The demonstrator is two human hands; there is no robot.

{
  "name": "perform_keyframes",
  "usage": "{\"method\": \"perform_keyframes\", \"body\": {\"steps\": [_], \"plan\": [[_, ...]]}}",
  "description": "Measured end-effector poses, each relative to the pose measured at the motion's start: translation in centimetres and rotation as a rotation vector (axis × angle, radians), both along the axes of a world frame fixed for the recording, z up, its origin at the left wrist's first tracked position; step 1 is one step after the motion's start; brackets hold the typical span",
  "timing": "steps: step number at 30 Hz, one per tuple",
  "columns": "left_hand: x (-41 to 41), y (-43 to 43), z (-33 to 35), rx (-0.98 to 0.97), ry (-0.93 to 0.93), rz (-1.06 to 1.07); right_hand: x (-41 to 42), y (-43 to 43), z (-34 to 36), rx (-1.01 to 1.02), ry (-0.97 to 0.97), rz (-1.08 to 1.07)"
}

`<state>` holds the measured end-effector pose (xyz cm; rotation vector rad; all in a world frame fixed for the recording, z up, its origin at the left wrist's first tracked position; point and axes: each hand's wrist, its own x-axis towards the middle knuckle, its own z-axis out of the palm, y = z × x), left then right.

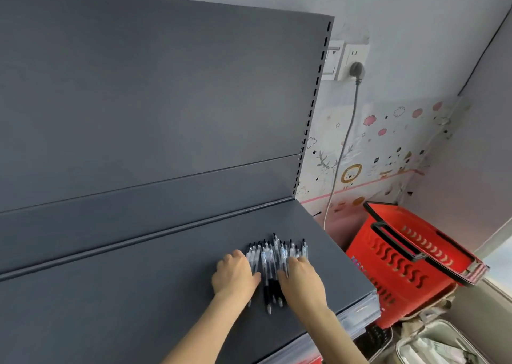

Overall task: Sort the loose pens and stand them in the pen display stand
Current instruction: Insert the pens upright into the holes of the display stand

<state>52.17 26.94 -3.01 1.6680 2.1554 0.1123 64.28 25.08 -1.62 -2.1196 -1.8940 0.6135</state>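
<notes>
I see the pens (270, 255) lying bunched on the grey shelf (138, 294), directly between both hands. Left hand (235, 275) lies flat against the bunch; right hand (302, 280) lies flat over its other edge. Neither hand grasps anything. Red basket (401, 258) sits beyond the right hand.

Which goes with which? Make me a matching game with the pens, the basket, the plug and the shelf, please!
Things:
1. pens
2. basket
3. plug
4. shelf

Places or colours:
a. red, to the right of the shelf
b. dark grey, flat under the pens
c. in the wall socket
d. bunched between the left hand and the right hand

Pairs: 1-d, 2-a, 3-c, 4-b
</notes>
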Motion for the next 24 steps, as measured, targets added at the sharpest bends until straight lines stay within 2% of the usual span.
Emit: {"method": "perform_keyframes", "body": {"steps": [7,10,14,19,21,24], "plan": [[-0.1,0.1,-0.7,-0.002,-0.033,0.055,0.5,1.5,-0.2,-0.080,-0.040,0.023],[-0.4,0.0,-0.7,-0.040,-0.069,0.084,0.8,1.9,-0.7,-0.097,0.072,-0.006],[-1.3,-0.5,-0.5,-0.042,-0.125,0.104,1.4,2.0,-1.4,-0.049,0.343,-0.062],[-3.1,-1.3,0.2,-0.027,-0.056,0.126,1.3,1.1,-0.9,-0.066,0.584,-0.015],[-4.1,-1.4,0.2,-0.002,-0.123,0.142,0.6,1.0,-1.1,-0.079,0.622,0.015],[-5.7,-1.9,-0.1,0.041,-0.362,0.215,-0.5,0.8,-1.4,-0.130,0.671,0.059]]}}
